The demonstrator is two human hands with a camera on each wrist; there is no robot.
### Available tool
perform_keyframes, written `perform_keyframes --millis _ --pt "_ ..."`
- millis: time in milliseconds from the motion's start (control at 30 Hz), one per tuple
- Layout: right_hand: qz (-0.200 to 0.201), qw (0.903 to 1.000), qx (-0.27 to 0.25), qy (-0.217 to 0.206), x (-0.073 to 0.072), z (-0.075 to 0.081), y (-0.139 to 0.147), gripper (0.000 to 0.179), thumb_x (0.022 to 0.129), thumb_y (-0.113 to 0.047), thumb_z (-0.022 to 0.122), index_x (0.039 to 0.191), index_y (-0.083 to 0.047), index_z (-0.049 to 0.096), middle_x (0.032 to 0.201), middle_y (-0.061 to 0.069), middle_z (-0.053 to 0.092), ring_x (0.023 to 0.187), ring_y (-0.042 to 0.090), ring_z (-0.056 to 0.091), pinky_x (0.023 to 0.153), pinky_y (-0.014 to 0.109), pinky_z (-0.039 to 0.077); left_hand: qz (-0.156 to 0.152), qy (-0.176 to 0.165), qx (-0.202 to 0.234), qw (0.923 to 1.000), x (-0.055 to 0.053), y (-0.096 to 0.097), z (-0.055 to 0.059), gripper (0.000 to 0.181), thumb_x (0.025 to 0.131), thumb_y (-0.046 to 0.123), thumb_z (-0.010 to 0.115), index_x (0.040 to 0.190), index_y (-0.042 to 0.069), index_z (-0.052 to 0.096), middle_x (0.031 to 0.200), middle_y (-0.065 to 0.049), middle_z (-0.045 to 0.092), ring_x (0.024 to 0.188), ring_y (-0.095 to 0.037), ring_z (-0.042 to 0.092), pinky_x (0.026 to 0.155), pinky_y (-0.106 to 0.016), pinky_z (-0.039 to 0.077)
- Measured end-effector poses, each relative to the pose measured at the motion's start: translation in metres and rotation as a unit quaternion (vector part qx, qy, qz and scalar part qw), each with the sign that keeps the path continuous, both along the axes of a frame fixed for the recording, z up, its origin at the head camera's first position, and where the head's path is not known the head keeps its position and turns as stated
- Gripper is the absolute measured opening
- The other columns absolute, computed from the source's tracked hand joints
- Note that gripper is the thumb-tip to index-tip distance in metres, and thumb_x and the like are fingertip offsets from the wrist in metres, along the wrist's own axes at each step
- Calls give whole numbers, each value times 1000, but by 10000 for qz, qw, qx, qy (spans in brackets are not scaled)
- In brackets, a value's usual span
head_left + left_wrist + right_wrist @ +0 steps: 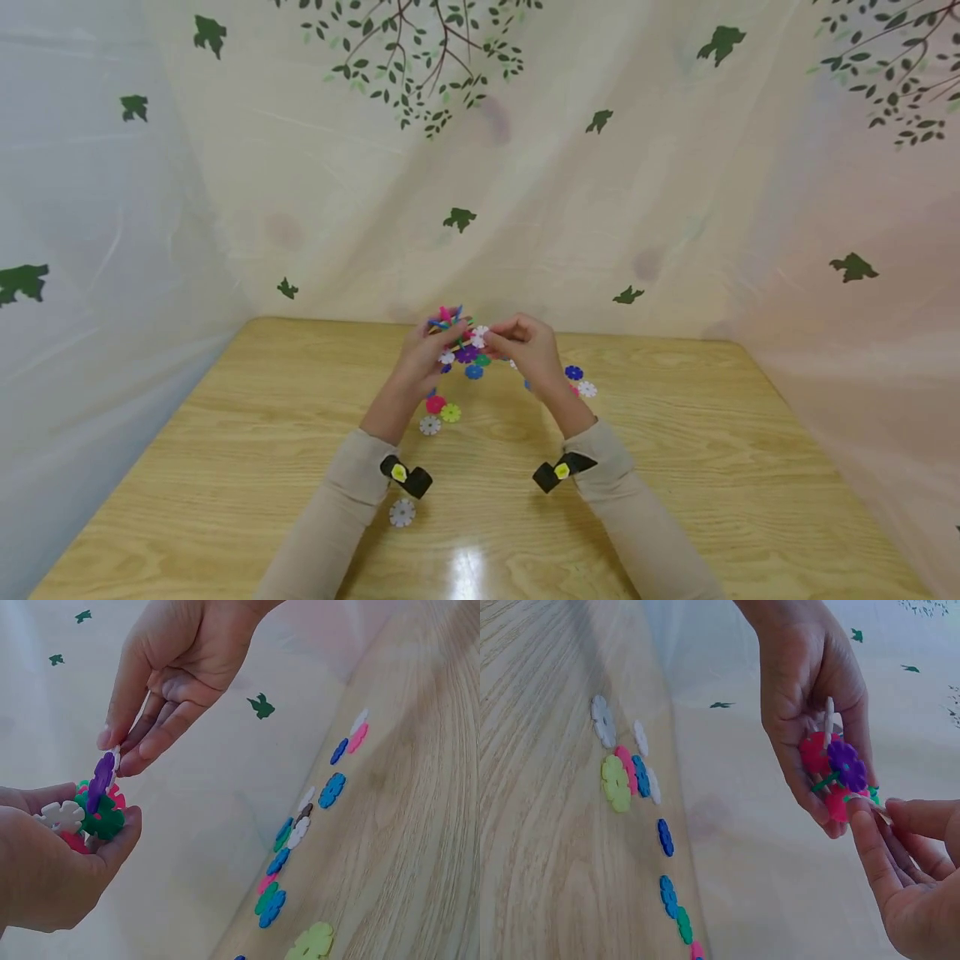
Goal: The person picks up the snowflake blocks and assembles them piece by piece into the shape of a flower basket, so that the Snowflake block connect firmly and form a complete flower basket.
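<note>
My left hand [420, 358] holds a cluster of joined flower-shaped plastic discs with notched edges. A purple disc [847, 766], pink ones, a green disc [103, 820] and a white disc [63, 817] stick out at different angles. The right hand [532, 346] pinches another white disc [480, 336] between thumb and fingertips, right at the cluster's edge. In the left wrist view this disc is nearly edge-on, partly behind the purple one. Both hands are raised above the far part of the table. My left fingers cover part of the cluster.
Loose discs lie on the wooden table [675, 467]: a yellow one [451, 412], a pink one [436, 404], a dark blue one [573, 372] and several others. A single white-grey disc [402, 512] lies by the left sleeve. A leaf-printed curtain [525, 258] surrounds the table.
</note>
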State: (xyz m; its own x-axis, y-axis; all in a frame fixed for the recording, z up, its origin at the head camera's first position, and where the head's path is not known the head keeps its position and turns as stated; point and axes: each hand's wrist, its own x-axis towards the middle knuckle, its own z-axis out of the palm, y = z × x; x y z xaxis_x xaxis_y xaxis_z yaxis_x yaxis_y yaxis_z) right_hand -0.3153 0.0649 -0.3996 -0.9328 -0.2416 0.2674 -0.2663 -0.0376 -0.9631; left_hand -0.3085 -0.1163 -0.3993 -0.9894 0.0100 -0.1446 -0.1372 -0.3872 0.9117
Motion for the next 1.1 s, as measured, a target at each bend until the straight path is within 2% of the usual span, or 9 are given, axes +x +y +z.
perform_keyframes --millis 133,233,333,433,533,600,733,867,1100 --pt "464 9958 783 -67 -4 6 15 25 98 -8 68 116 9 66 105 19 75 87 16 75 88 46 61 -101 30 -98 9999 0 -5 0 44 102 14 63 144 8 51 119 0 70 108 -12 63 93 -26 51" --pt "739 9831 1673 24 -11 8 30 27 99 -13 68 118 5 68 108 19 74 93 26 74 89 50 60 -175 44 -220 9996 0 -8 1 41 102 15 62 142 9 53 112 5 68 109 -13 62 94 -28 48" --pt "920 9602 2626 248 -21 6 46 25 98 -11 68 117 5 70 105 20 75 93 35 72 85 52 60 -267 18 -297 9992 -1 -10 2 40 102 17 63 141 10 53 114 4 65 112 -15 59 97 -33 45" --pt "1133 9267 3531 603 -31 0 60 23 97 -7 68 115 6 72 105 21 75 93 36 71 82 46 60 -355 -18 -375 9987 -1 -11 3 42 102 17 64 141 9 53 116 3 62 112 -17 56 96 -34 43" --pt "1329 8985 4118 741 -41 -9 72 22 94 -3 70 114 7 72 106 21 75 93 30 71 80 38 60 -456 -18 -459 9979 -1 -11 4 40 101 16 65 139 10 55 113 3 63 109 -16 58 90 -29 47" --pt "1422 8877 4325 684 -46 -16 78 24 92 -3 73 114 6 73 106 20 74 95 28 69 82 37 60 -536 22 -535 9971 0 -10 3 36 100 15 66 135 12 58 108 4 66 103 -14 62 80 -24 50" --pt "1435 8752 4580 610 -55 -33 85 29 91 -6 76 118 2 73 105 17 71 95 23 65 83 34 57 -757 195 -705 9944 -1 -12 1 33 100 11 66 132 12 60 105 5 70 96 -10 66 65 -18 47" --pt "1447 8713 4625 769 -59 -45 87 27 90 -5 77 116 0 75 93 12 65 84 18 55 75 28 49 -968 298 -890 9909 -2 -12 -1 40 100 9 65 138 8 57 114 1 69 95 -9 68 64 -17 46" --pt "1156 8853 4399 969 -59 -51 83 11 86 0 79 96 0 75 86 8 67 82 15 56 74 25 47 -1151 434 -1048 9869 -5 -12 -2 44 101 8 64 143 5 54 119 -2 63 97 -9 67 78 -18 52"
